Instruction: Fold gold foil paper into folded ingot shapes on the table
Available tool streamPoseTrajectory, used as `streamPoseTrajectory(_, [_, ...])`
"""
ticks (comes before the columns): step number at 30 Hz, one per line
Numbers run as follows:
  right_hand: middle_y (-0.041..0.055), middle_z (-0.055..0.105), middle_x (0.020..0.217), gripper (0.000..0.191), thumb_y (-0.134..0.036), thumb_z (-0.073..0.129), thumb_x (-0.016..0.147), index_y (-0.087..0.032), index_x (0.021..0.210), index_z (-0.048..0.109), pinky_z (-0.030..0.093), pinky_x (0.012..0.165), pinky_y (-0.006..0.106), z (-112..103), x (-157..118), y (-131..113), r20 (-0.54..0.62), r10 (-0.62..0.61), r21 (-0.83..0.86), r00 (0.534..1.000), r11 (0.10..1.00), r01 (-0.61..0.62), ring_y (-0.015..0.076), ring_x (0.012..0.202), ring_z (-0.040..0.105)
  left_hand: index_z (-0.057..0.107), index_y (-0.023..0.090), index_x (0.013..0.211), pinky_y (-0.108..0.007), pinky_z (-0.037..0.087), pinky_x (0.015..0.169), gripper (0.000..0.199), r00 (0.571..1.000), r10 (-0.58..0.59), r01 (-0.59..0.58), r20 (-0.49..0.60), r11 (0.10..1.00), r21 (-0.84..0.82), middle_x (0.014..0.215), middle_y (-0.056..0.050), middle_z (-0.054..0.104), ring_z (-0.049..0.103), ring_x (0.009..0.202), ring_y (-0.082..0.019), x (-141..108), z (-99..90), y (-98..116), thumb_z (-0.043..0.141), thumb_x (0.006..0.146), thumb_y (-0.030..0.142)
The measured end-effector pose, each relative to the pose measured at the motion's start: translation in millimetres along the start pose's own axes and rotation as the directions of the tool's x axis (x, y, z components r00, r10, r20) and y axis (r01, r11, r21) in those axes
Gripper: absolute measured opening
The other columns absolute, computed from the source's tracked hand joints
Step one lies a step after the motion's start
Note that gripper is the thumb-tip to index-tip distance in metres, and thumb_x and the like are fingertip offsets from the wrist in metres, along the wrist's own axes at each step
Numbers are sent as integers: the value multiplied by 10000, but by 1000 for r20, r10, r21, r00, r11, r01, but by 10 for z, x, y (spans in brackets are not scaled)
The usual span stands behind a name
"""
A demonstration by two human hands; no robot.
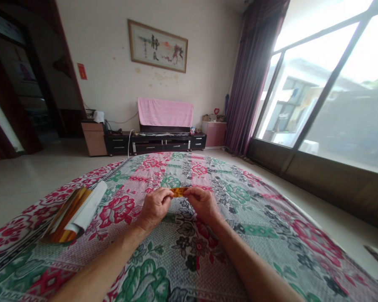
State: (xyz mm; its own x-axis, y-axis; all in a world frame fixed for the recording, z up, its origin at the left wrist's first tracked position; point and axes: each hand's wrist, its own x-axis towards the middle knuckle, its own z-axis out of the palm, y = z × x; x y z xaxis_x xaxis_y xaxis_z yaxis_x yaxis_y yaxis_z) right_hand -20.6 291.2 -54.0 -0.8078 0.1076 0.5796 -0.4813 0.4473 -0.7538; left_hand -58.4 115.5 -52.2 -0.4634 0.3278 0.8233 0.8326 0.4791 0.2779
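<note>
A small orange-yellow strip [178, 192] with dark marks is stretched between my two hands, just above the flowered cloth [236, 193]. My left hand [156, 205] pinches its left end between thumb and fingers. At the right end, my right hand [203, 203] holds it in the same kind of pinch. The fingertips cover both ends of the strip. To the left on the cloth lies a loose bundle of yellow-brown and white sheets [74, 214], partly folded or rolled, touched by neither hand.
The round table under the cloth fills the foreground. Beyond it stand a black low cabinet [160, 143], a pink cloth [166, 112] over a screen, and a pink-fronted side cabinet [215, 134]. Purple curtains [245, 79] and large windows are at the right.
</note>
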Motion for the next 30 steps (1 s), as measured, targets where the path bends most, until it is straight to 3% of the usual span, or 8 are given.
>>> streamPoseTrajectory(9, [49,672,851,153,-145,536,730,-188,764,678,495,716,270,-10,18,28,-22,-139,-8,990,990,139,158,780,620,617,172,793,-252,525,704,160,1000,22,-22,0,1000,-8,797,-38,673,641,745,-143,-6,-2,-8,485,769,83])
streamPoseTrajectory(12, [46,673,824,168,-142,528,737,-193,765,686,495,691,265,-7,12,20,-21,-147,-41,989,988,146,151,745,622,627,180,897,-271,523,782,203,999,-38,38,-3,998,-56,904,-51,671,641,854,-160,-20,17,-15,509,754,97])
streamPoseTrajectory(14, [50,674,835,176,-140,523,741,-192,770,689,496,700,268,-7,6,17,-32,-145,-54,989,988,143,154,753,626,606,188,1019,-262,529,778,294,989,-148,149,17,980,-129,1002,-59,659,648,873,-162,-30,21,-6,527,743,121])
streamPoseTrajectory(16, [58,675,858,180,-139,519,746,-190,769,690,496,731,277,-8,2,21,-48,-150,-58,988,987,147,159,785,628,565,185,1110,-229,541,696,382,952,-297,307,81,926,-221,1056,-65,647,669,774,-144,-33,7,22,542,729,152])
streamPoseTrajectory(19, [60,675,869,183,-136,514,746,-194,761,687,497,750,288,-5,-3,37,-59,-162,-64,985,985,158,162,803,624,552,158,1131,-203,524,563,413,847,-482,532,227,781,-328,1056,-75,656,671,639,-132,-13,-33,79,550,727,240])
streamPoseTrajectory(24, [49,674,922,250,-89,488,702,-205,802,686,498,744,284,-4,-14,32,22,-149,-52,989,987,150,155,821,620,651,133,866,-222,498,500,327,687,-632,726,359,584,-364,769,-60,713,682,659,-189,38,-10,87,531,746,412])
streamPoseTrajectory(27, [61,610,1122,348,-73,464,657,-209,902,670,502,702,255,-42,-18,0,72,-123,-23,990,992,125,165,931,598,657,154,805,-217,471,460,291,636,-680,772,365,549,-321,693,-41,710,677,621,-189,40,41,49,520,747,405])
streamPoseTrajectory(30, [55,610,1096,368,-81,438,631,-201,908,649,496,662,241,-94,-15,-11,40,-64,-45,997,997,66,173,956,582,673,169,786,-215,449,457,273,638,-690,767,342,608,-205,586,-21,686,658,556,-179,38,49,40,515,747,389])
